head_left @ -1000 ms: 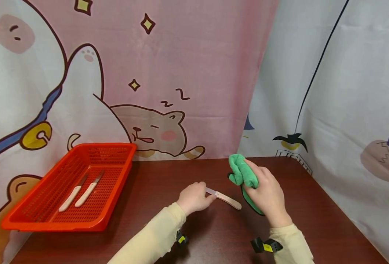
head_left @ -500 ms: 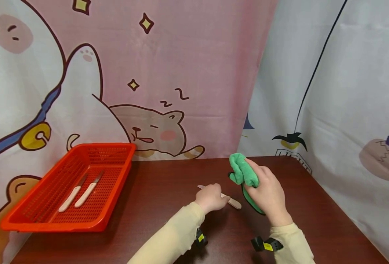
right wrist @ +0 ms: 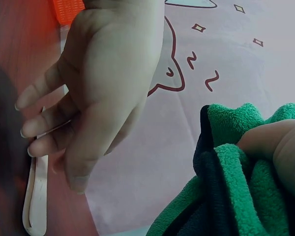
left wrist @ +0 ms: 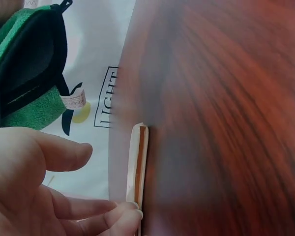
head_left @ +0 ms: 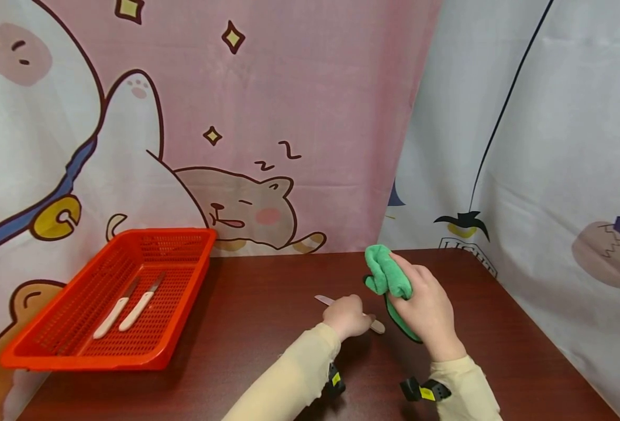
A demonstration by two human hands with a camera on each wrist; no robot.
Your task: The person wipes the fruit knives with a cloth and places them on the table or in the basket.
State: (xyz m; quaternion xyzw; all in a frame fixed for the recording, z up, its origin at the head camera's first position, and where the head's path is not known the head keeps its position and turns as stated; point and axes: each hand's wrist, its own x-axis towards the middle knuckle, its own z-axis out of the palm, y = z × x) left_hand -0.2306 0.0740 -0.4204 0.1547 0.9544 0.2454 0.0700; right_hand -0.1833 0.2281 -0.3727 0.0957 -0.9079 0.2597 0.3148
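Observation:
A small knife (head_left: 377, 327) with a pale handle lies on the table; its blade tip shows left of my left hand (head_left: 347, 317), which covers its middle. In the left wrist view, that hand's fingertips are right at the knife's handle (left wrist: 137, 162), while the thumb stands apart from it. The right wrist view shows the fingers spread over the knife (right wrist: 36, 206). My right hand (head_left: 427, 310) grips a bunched green cloth (head_left: 388, 275) with dark edging, held up to the right of the knife.
On the left stands a red plastic basket (head_left: 152, 358) holding two white-handled knives (head_left: 137, 310). The dark wooden table (head_left: 257, 327) ends at a printed curtain (head_left: 331, 146) behind and along the right.
My left hand has moved right along the knife, from its blade toward its handle. The knife has stayed in place. My right hand with the cloth has hardly moved.

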